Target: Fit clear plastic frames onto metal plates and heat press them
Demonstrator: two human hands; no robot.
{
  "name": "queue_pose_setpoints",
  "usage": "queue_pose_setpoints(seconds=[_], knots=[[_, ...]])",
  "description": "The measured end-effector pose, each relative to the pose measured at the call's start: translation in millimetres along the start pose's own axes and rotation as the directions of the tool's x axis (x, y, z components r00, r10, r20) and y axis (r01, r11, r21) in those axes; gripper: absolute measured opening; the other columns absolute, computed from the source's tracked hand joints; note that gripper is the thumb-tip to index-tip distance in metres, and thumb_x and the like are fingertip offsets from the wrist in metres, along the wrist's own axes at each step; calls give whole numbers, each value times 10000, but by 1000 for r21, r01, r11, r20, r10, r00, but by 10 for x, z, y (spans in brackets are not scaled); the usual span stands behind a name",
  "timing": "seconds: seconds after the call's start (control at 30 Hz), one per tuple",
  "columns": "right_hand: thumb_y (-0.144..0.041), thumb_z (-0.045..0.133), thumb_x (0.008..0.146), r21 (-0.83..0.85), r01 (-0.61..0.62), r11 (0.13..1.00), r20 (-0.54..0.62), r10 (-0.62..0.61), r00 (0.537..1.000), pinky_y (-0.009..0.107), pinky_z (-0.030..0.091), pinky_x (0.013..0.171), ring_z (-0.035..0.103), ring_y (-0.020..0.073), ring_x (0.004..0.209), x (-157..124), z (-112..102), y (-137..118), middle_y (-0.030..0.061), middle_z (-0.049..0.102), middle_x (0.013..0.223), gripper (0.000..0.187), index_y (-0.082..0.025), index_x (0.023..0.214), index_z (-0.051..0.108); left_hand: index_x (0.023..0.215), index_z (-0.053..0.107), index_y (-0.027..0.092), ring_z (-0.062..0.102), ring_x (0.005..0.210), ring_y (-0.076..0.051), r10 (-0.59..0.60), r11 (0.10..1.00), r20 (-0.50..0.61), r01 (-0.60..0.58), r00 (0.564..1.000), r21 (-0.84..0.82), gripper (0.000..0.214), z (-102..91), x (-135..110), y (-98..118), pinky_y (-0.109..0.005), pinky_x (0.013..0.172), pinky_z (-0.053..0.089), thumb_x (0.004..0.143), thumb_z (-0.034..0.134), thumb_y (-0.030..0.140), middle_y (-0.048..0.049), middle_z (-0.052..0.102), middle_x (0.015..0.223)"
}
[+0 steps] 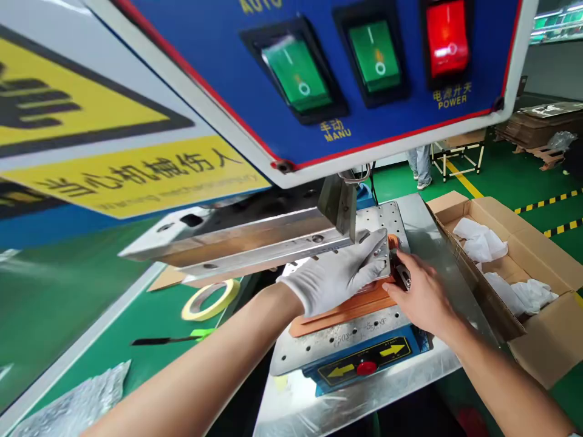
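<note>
My left hand [339, 273], in a white glove, lies flat with fingers stretched across an orange pad [346, 309] on the perforated metal bed [339, 343] of a press. My bare right hand [421, 297] sits at the pad's right edge, fingers curled round a small dark metal part [403, 274]. Both hands are under the machine's metal press head [255, 233]. Above hangs the blue control panel [328, 67] with two green switches and a red one.
An open cardboard box [510, 267] with white wrapped items stands at the right. A roll of yellow tape [210, 300] and a dark strip [168, 340] lie on the green surface at left. A red button [367, 367] sits on the base's front. A person's legs [421, 165] stand far behind.
</note>
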State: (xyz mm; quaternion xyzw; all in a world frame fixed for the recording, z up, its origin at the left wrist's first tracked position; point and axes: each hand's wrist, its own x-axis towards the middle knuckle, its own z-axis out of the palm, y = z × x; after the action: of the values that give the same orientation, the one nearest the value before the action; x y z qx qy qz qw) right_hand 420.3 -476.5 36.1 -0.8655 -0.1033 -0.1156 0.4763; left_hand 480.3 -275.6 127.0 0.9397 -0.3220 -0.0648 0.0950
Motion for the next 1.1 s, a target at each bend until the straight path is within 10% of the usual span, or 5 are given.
queue_pose_setpoints(seconds=[0.53, 0.73, 0.9, 1.1], knots=[[-101, 757, 880, 59, 135, 989, 64, -138, 988, 511, 475, 1264, 606, 292, 1460, 101, -79, 40, 119, 617, 1591, 695, -203, 1546, 588, 1621, 357, 235, 689, 1159, -363, 0, 1000, 38, 0, 999, -9, 653, 42, 24, -21, -481, 991, 536, 1099, 329, 628, -165, 640, 1362], [-76, 697, 899, -32, 177, 984, 14, -176, 984, 579, 497, 1230, 576, 332, 1487, 39, -45, 58, 152, 601, 1598, 943, -234, 1729, 277, 1735, 200, 246, 643, 1323, -432, -146, 986, 69, 140, 987, 88, 788, 17, 78, 136, -528, 1051, 513, 1075, 340, 654, -211, 592, 1531], [-147, 579, 999, -300, 335, 893, -104, -380, 919, 714, 410, 1244, 332, 411, 1631, -167, 36, -186, 129, 459, 1713, 691, -234, 1666, 421, 1668, 386, 184, 637, 1314, -458, -134, 966, -150, 163, 980, 200, 763, 50, -116, 234, -582, 1072, 504, 1078, 325, 664, -228, 625, 1490], [-100, 393, 1053, -229, 614, 756, 153, -594, 789, 517, 431, 1293, 459, 290, 1564, 12, 305, -594, 132, 583, 1618, 508, -116, 1516, 603, 1468, 599, 154, 552, 1424, -374, -194, 970, -467, 240, 863, 40, 537, 263, -857, -136, -540, 1219, 422, 1101, 385, 483, -201, 609, 1509]])
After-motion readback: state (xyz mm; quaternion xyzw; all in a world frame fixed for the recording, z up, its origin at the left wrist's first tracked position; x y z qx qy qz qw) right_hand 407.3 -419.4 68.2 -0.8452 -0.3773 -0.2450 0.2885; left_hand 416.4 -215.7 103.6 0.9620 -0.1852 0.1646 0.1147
